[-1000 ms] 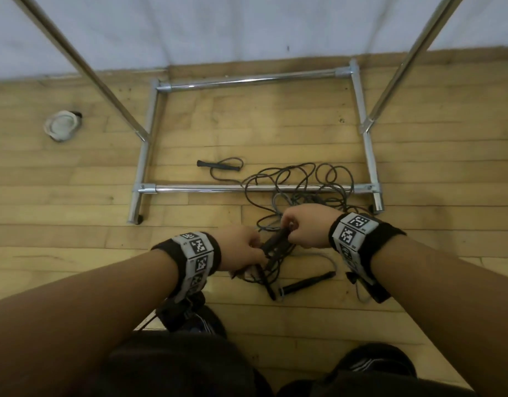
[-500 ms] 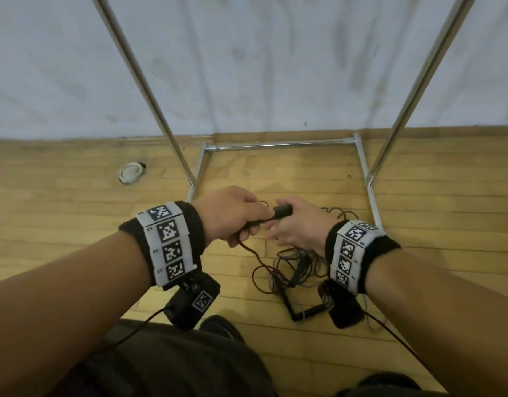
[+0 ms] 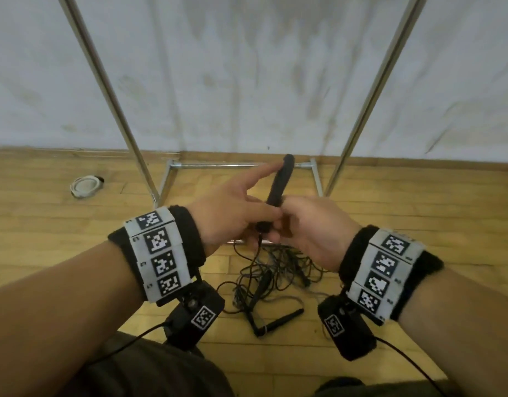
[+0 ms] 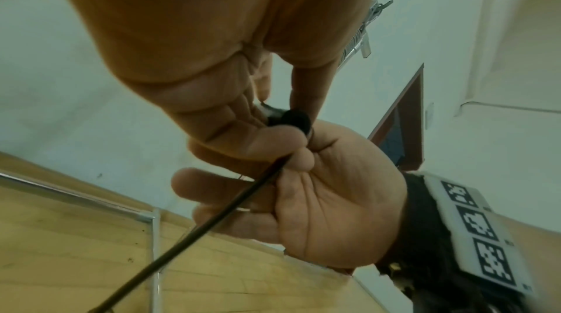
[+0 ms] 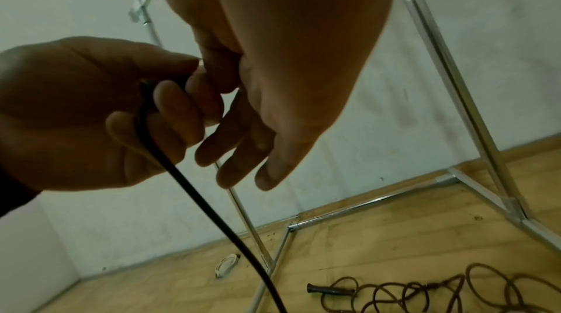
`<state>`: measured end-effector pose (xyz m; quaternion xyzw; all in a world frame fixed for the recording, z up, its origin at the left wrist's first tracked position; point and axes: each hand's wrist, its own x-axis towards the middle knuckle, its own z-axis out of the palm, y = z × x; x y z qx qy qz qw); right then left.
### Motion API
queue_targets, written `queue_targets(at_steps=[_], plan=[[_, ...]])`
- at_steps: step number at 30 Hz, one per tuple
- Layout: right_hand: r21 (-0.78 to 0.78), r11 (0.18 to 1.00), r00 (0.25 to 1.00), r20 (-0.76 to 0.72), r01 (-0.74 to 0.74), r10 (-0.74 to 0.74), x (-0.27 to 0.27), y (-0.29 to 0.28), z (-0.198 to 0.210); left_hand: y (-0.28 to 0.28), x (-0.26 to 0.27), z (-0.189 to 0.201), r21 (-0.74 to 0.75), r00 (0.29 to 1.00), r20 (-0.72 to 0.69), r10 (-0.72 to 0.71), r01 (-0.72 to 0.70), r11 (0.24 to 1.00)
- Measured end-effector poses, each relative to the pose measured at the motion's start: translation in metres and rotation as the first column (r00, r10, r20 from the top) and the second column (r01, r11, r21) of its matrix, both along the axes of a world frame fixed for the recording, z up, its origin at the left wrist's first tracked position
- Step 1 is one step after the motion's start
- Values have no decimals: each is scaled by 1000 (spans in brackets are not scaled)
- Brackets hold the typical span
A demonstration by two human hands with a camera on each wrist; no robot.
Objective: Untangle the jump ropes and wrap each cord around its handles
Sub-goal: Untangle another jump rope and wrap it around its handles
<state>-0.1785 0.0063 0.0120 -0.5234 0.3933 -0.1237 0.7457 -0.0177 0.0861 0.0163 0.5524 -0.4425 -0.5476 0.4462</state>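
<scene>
Two hands hold one black jump-rope handle up in front of a metal rack.

The left hand (image 3: 232, 216) has its thumb and lower fingers closed round the bottom of the handle (image 3: 280, 184) while its forefinger reaches out straight to touch the top end; the right hand (image 3: 313, 227) meets it at the handle's base, thumb and forefinger pinching there – the other fingers hang loosely spread in the right wrist view. The handle stands nearly upright, and its cord (image 4: 212, 217) drops from the base between the palms down to the tangle of ropes (image 3: 275, 270) on the wooden floor (image 3: 46, 224). Two more handles (image 3: 281, 318) lie at the near edge of that tangle – a further one (image 5: 331, 290) lies beside the rack's (image 3: 115, 90) base bar.
</scene>
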Motion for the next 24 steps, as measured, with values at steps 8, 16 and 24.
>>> queue_targets(at_steps=[8,16,24], plan=[[-66,959,950,-169,-276,262,4,0,-4,-2,32,-8,148,947,319,32,-83,985],[-369,858,924,-272,-359,270,31,-18,6,-10,28,-10,290,482,823,-300,98,952],[-344,909,970,-20,-234,242,26,-40,12,-19,39,-9,-23,971,201,129,-127,992]])
